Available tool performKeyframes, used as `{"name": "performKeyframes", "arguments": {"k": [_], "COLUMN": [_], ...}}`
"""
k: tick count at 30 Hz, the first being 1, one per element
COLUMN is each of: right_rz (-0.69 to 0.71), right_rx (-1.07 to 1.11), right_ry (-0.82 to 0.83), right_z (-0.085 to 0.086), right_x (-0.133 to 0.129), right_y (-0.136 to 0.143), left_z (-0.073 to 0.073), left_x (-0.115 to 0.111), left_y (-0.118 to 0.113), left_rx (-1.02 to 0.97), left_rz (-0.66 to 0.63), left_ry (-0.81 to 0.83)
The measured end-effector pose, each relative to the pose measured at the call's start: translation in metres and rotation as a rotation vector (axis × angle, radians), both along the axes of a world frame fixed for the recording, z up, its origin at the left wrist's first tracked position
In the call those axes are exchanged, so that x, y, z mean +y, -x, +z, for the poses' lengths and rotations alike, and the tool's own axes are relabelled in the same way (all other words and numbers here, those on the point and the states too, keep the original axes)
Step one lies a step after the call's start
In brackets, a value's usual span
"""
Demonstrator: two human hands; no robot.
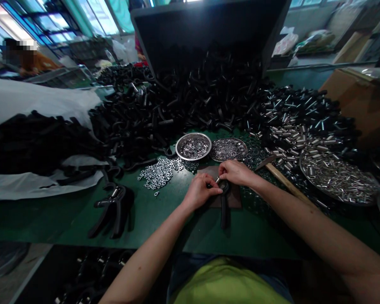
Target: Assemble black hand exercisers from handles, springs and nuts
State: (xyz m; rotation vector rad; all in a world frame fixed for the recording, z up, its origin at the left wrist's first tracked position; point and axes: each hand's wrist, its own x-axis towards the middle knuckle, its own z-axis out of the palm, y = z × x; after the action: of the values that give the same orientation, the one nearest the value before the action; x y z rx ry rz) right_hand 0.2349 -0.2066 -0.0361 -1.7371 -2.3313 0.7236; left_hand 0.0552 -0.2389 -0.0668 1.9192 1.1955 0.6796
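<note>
On a brown square pad (235, 201) lies a black plastic clamp handle (223, 213), its grip pointing toward me. My left hand (200, 191) is closed at the handle's upper end, thumb pressing on it. My right hand (236, 172) pinches beside the same end, its fingertips by a small metal spring (218, 180) that sits between both hands. Whether the spring is seated in the handle is hidden by the fingers. To the left, assembled black spring clamps (114, 209) stand together on the green table (164, 215).
Loose metal rings (158, 174) lie left of a steel bowl (193, 146) and a second dish (229, 149) of small parts. A hammer (286, 182) and a tray of springs (338, 177) are at right. Black clamp parts (183, 97) heap behind. Another person (34, 59) sits far left.
</note>
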Motion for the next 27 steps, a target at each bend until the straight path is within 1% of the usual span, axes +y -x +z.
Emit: {"name": "performKeyframes", "arguments": {"k": [3,7,11,14,16,18,20,22,24,27], "right_rz": [0.005,0.020,0.040,0.048,0.011,-0.079,-0.204,-0.325,-0.406,-0.419], "right_rx": [-0.031,-0.016,0.030,0.080,0.100,0.047,-0.105,-0.312,-0.473,-0.525], "right_ry": [-0.060,-0.086,-0.091,-0.095,-0.151,-0.262,-0.392,-0.469,-0.445,-0.399], "right_z": [0.000,-0.006,-0.011,-0.009,-0.005,-0.002,-0.001,-0.007,-0.016,-0.030], "right_x": [-0.007,-0.011,-0.013,-0.021,-0.031,-0.046,-0.065,-0.085,-0.101,-0.114], "right_y": [0.000,-0.002,-0.003,-0.012,-0.029,-0.055,-0.086,-0.115,-0.135,-0.146], "left_z": [-0.007,-0.010,-0.011,-0.012,-0.012,-0.010,-0.009,-0.008,-0.007,-0.006], "left_x": [0.000,0.000,-0.001,0.004,0.009,0.015,0.019,0.022,0.023,0.023], "left_y": [-0.002,-0.003,-0.004,-0.005,-0.006,-0.006,-0.005,-0.005,-0.004,-0.005], "left_rx": [0.033,0.008,-0.021,-0.017,-0.007,-0.004,-0.017,-0.036,-0.050,-0.047], "left_rz": [-0.014,-0.010,0.033,0.065,0.050,0.012,-0.027,-0.055,-0.075,-0.084], "left_ry": [-0.023,-0.006,0.039,0.122,0.224,0.323,0.380,0.405,0.425,0.426]}}
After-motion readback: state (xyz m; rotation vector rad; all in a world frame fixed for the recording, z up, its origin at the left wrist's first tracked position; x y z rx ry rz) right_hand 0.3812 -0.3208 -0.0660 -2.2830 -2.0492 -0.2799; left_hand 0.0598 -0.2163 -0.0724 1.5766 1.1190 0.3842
